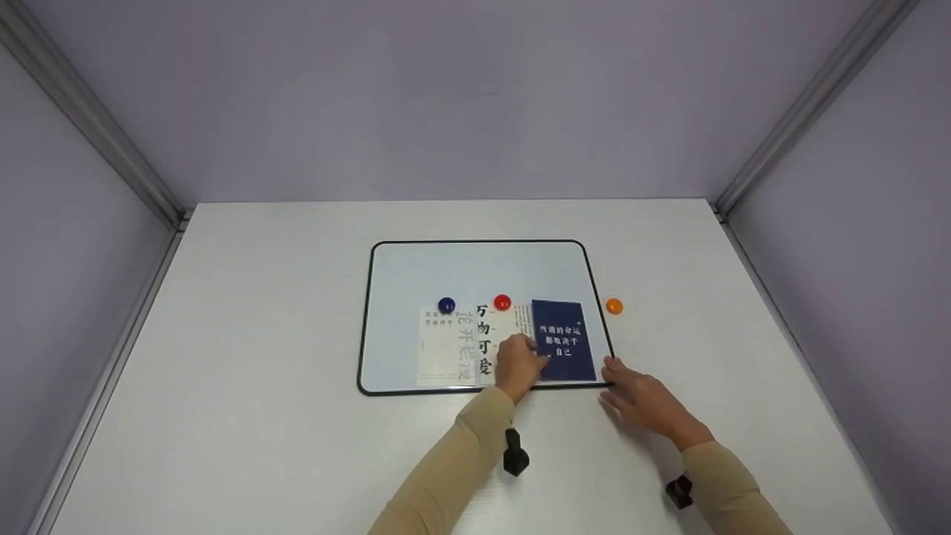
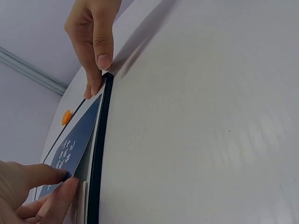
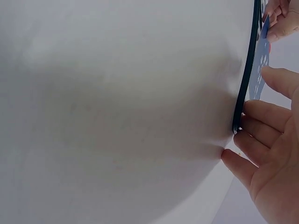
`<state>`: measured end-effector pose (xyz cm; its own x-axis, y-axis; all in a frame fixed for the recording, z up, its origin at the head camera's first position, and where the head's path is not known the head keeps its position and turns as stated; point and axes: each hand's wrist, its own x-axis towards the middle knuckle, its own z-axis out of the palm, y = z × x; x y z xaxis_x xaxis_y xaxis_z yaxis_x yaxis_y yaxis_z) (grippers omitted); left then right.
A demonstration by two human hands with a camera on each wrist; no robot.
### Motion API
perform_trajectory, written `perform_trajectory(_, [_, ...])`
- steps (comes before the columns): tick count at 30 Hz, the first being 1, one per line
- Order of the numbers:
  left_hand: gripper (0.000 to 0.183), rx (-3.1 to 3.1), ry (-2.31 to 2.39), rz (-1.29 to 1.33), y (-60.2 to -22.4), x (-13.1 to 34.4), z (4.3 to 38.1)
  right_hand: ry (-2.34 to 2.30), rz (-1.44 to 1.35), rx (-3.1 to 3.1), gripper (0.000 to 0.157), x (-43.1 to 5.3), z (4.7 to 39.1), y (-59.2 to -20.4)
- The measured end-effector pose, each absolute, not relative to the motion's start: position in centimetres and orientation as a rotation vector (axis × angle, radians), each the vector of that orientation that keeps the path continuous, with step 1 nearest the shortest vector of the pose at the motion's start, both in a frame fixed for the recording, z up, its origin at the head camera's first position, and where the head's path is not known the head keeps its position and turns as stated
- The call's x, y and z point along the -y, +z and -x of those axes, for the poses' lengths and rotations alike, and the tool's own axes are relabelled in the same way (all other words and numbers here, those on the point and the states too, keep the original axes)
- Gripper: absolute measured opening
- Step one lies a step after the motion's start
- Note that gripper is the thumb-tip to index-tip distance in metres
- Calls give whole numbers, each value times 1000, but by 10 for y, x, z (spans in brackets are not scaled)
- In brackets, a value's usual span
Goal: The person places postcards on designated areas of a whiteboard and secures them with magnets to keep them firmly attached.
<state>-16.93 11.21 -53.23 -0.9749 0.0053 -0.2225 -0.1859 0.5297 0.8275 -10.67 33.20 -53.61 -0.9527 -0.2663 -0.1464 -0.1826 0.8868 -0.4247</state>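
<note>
My left hand [image 1: 518, 364] pinches the lower left edge of a dark blue card [image 1: 570, 316] with white characters, between thumb and finger. In the left wrist view that edge of the card [image 2: 79, 137] is lifted off the black-rimmed whiteboard [image 1: 475, 271]. My right hand [image 1: 648, 401] touches the board's lower right corner, its fingers [image 3: 268, 114] extended along the rim. Left of the blue card lie a cream card [image 1: 506, 323] with bold black characters, partly hidden by my left hand, and a pale card [image 1: 438, 353] with grey writing.
A red round magnet [image 1: 502, 302] sits at the cream card's top edge, and a dark blue magnet [image 1: 446, 305] at the pale card's. An orange magnet [image 1: 614, 305] lies on the white table [image 1: 260, 319] just right of the board. Walls enclose the table's back and sides.
</note>
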Motion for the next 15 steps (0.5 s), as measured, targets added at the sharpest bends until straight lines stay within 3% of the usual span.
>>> perform_trajectory(15, [18, -2625, 1386, 65, -535, -114, 164, -639, 349, -2841, 47, -333, 107, -535])
